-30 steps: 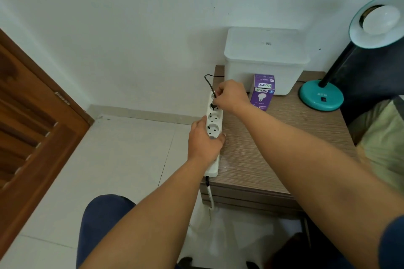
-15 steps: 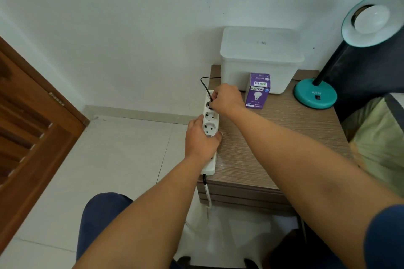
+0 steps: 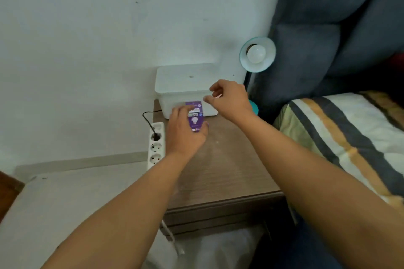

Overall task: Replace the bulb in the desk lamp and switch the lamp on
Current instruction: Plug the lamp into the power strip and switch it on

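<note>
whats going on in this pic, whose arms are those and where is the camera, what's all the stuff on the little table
There is no machine here. The camera sits on a person's head and looks forward and down, so the two bare arms are that person's own. The left hand is closing around a small purple bulb box that stands on the wooden bedside table; whether it grips it yet is unclear. The right hand hovers open above, holding nothing. Behind the box is a white lidded container. At the table's left edge lies a white power strip with one black plug in it. The teal desk lamp stands at the back right, a bulb in its shade, unlit. A bed is on the right.
</note>
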